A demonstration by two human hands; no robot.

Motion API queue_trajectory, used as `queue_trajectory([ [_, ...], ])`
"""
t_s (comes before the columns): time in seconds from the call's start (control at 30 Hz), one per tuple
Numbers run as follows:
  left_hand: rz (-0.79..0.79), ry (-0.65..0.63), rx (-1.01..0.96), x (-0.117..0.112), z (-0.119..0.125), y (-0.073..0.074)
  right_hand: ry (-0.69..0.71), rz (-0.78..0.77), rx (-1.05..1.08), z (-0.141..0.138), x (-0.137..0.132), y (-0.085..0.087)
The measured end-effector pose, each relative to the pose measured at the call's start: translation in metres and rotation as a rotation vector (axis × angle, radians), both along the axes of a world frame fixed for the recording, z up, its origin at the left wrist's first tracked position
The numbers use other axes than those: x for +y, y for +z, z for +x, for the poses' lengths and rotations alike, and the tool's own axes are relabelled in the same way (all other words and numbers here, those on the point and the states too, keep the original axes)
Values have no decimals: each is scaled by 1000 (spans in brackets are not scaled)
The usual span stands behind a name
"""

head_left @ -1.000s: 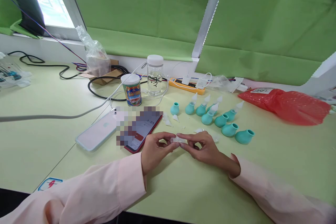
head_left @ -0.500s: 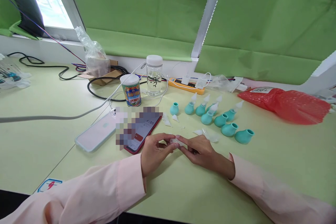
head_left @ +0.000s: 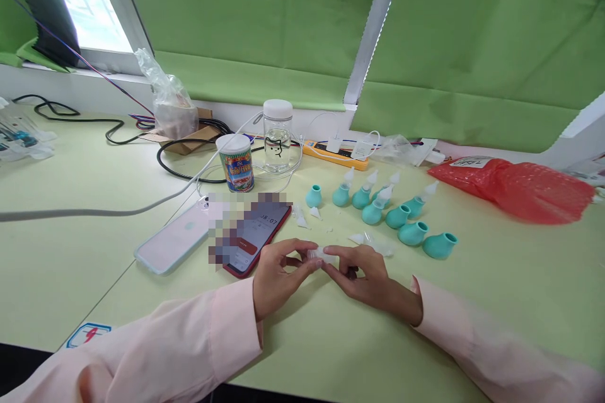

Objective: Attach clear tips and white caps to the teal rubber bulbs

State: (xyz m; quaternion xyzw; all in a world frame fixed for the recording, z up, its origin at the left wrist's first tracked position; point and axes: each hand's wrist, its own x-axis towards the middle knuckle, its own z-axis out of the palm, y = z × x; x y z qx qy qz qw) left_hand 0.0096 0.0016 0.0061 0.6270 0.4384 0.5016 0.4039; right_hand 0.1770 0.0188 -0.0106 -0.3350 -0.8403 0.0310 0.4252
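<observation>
Both my hands meet low on the pale green table (head_left: 331, 340) and pinch one small clear plastic piece (head_left: 317, 255) between their fingertips. My left hand (head_left: 278, 274) grips its left end, and my right hand (head_left: 362, 271) grips the right end with curled fingers. Just beyond them lie several teal rubber bulbs (head_left: 413, 232), some fitted with clear pointed tips (head_left: 348, 175). Loose clear tips (head_left: 368, 239) lie by my right hand.
A red-cased phone (head_left: 258, 233) and a light blue phone (head_left: 177, 236) lie left of my hands. Behind stand a printed can (head_left: 236, 164), a clear jar (head_left: 277, 135), cables, a yellow power strip (head_left: 336, 155) and a red plastic bag (head_left: 515, 189).
My right hand has drawn in toward the left hand and curled its fingers more tightly on the clear piece. The left hand has barely moved.
</observation>
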Motion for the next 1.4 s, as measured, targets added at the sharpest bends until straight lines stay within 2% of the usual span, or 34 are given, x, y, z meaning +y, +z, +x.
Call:
queue_trajectory([
  [0.13,-10,-5,16,0,0,-1,18,39,-35,2,2,-1],
  [0.37,84,-27,99,-2,-1,-2,93,99,-56,1,3,-6],
  [0.47,63,-32,119,-1,-1,-3,138,123,-112,2,2,2],
  [0.57,51,-47,140,1,-2,-4,133,88,-191,9,5,20],
  [0.63,47,-70,147,2,-3,-6,50,48,-222,20,11,34],
  [0.8,3,-89,106,3,-1,-6,-329,-19,-343,68,31,64],
  [0.9,13,-102,115,1,-1,-4,-538,46,-423,103,37,73],
  [1.0,17,-109,130,2,-2,-5,-645,19,-576,128,38,72],
  [1.1,-8,-98,115,3,-3,-8,-635,-159,-714,137,39,64],
  [1.2,-17,-82,83,5,-4,-10,-592,-319,-759,134,41,60],
  [1.3,-8,-89,73,5,-3,-9,-538,-365,-709,131,38,67],
  [1.4,-17,-98,68,4,-2,-6,-438,-340,-502,129,28,80],
])
